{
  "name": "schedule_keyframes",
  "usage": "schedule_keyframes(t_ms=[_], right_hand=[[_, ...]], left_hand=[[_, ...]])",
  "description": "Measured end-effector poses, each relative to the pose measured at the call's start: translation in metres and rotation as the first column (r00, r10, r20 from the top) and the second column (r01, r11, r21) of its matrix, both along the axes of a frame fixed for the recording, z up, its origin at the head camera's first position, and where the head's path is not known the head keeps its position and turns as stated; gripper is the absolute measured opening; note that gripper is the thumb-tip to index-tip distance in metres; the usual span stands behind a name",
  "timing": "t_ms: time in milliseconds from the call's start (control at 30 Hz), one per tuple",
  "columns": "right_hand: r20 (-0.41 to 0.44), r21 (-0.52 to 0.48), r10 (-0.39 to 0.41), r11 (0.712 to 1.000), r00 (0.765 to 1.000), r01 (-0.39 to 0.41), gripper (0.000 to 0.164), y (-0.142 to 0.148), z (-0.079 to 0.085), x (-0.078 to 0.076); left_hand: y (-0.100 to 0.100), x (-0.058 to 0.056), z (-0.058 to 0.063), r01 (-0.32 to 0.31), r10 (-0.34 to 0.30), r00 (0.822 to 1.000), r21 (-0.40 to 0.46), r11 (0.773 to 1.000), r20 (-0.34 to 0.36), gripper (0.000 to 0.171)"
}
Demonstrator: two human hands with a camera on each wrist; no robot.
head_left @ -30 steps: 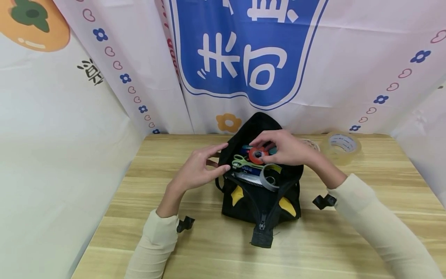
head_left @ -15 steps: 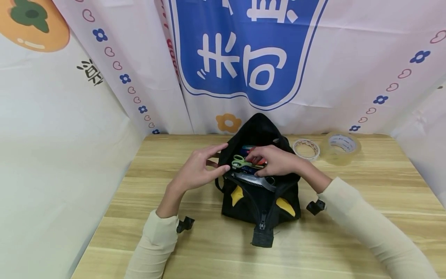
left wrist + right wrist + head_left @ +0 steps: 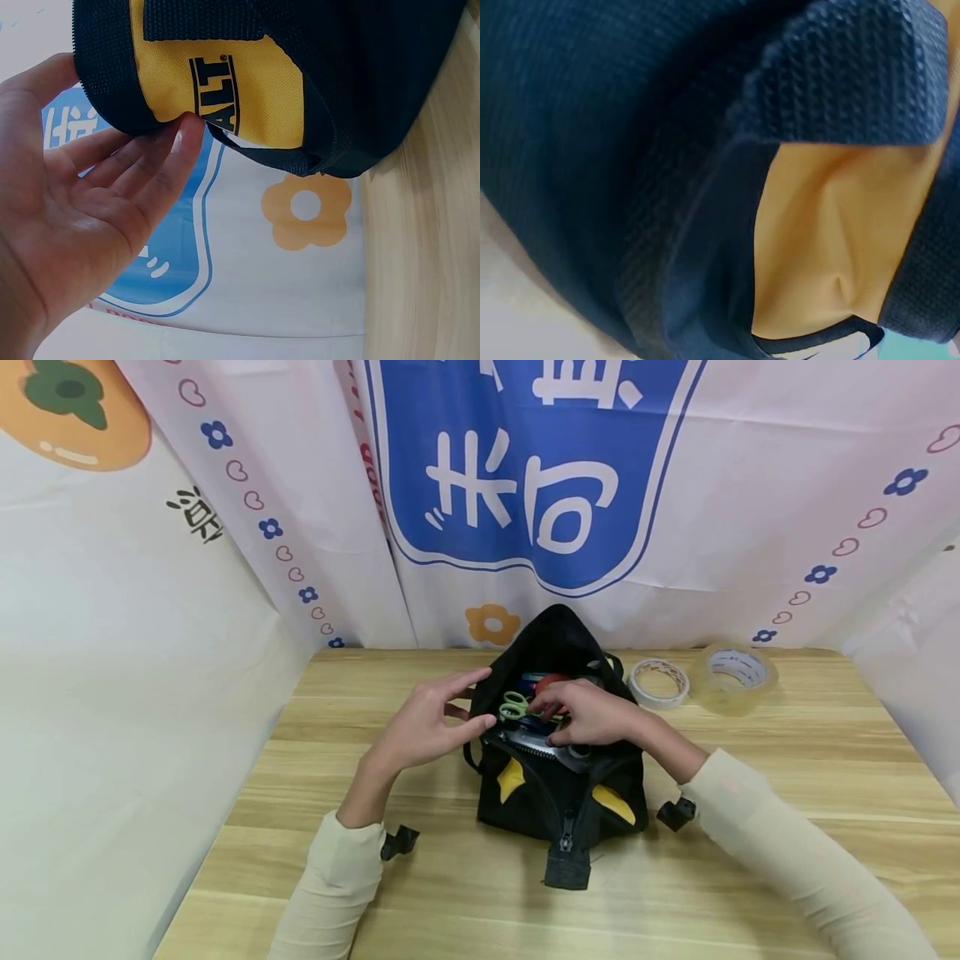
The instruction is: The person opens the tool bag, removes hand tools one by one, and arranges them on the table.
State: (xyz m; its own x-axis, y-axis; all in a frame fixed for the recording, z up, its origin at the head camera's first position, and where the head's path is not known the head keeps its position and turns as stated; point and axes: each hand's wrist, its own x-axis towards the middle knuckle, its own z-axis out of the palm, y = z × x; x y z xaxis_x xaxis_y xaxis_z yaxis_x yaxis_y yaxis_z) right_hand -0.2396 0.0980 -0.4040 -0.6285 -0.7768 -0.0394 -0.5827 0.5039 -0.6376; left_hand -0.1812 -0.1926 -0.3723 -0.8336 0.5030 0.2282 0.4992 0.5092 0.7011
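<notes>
Bag, gaping on the table: the left hand grasps its side edge; the right hand is inside, beside scissors, and whether it grasps anything cannot be told.

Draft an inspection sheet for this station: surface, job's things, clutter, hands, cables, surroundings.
Surface: light wood-grain table.
Job's things: black-and-yellow bag, open on the table; inside, green-handled scissors, toothed blade and partly hidden red roll.
Clutter: white tape roll and clear tape roll, on the table right of the bag.
Hands: left hand touches the bag's left side; right hand is in the bag's mouth, grip unclear.
Cables: nothing seen.
Surroundings: white printed cloth behind the table, with a blue panel.
</notes>
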Motion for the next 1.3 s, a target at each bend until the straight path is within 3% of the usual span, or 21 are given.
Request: schedule_keyframes(t_ms=[200, 633, 1000, 1300], right_hand=[[-0.029, -0.072, 0.019, 0.997, 0.999, -0.021, 0.04, -0.008, -0.005, -0.001], [-0.117, 0.0, -0.07, 0.998, 0.991, 0.07, 0.037, -0.005, -0.01, -0.005], [-0.073, 0.01, -0.047, 0.999, 0.996, 0.048, 0.029, -0.007, -0.026, -0.011], [-0.095, -0.018, -0.035, 0.999, 0.995, 0.033, 0.025, -0.005, -0.021, -0.008]], left_hand=[[0.0, 0.0, 0.0, 0.0, 0.0, 1.0, 0.003, 1.0, -0.003, 0.064], [-0.001, -0.002, 0.0, 0.006, -0.006, 1.0, 0.002, 1.0, -0.011, 0.064], [-0.002, -0.002, 0.0, 0.004, -0.004, 1.0, -0.002, 1.0, -0.011, 0.064], [-0.002, -0.001, -0.001, 0.005, -0.005, 1.0, -0.001, 1.0, -0.013, 0.065]])
